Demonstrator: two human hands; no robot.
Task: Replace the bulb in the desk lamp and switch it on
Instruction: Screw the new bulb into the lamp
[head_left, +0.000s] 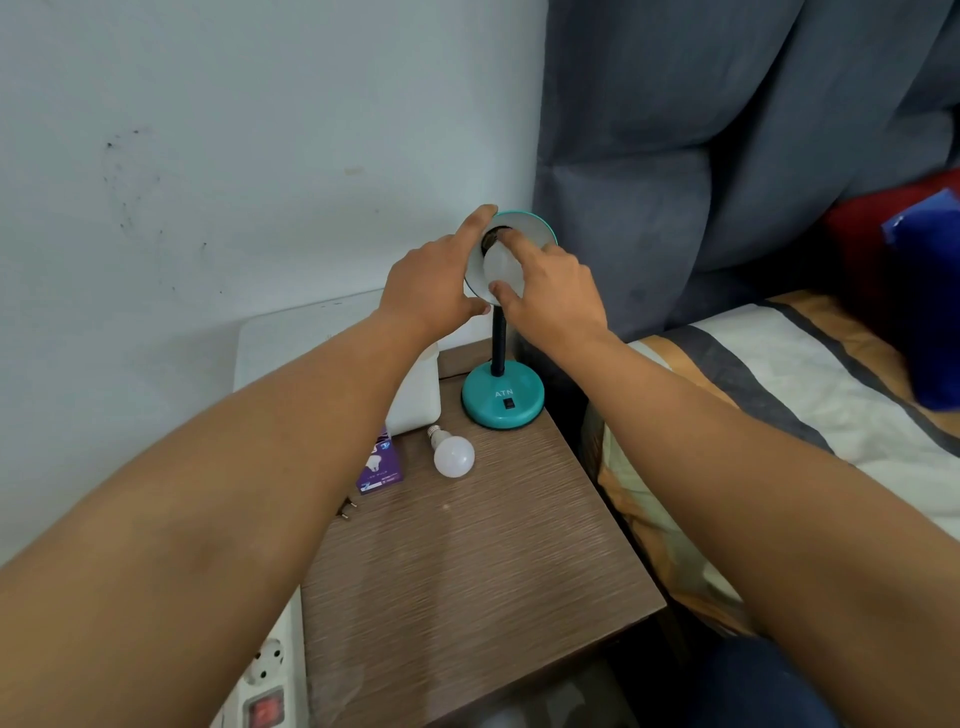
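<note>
A teal desk lamp with a round base (503, 397) and a black switch stands at the back of the wooden nightstand (467, 582). Its shade (535, 231) is tilted towards me. My left hand (434, 283) grips the shade's left rim. My right hand (550, 291) holds a white bulb (500, 265) that sits in the socket inside the shade, fingers above and below it. A second white bulb (453, 453) lies on its side on the nightstand in front of the base.
A purple bulb box (382, 467) and a white container (415, 395) sit left of the loose bulb. A white power strip (270, 680) with a red switch lies at the lower left. The bed (810, 384) borders the nightstand on the right.
</note>
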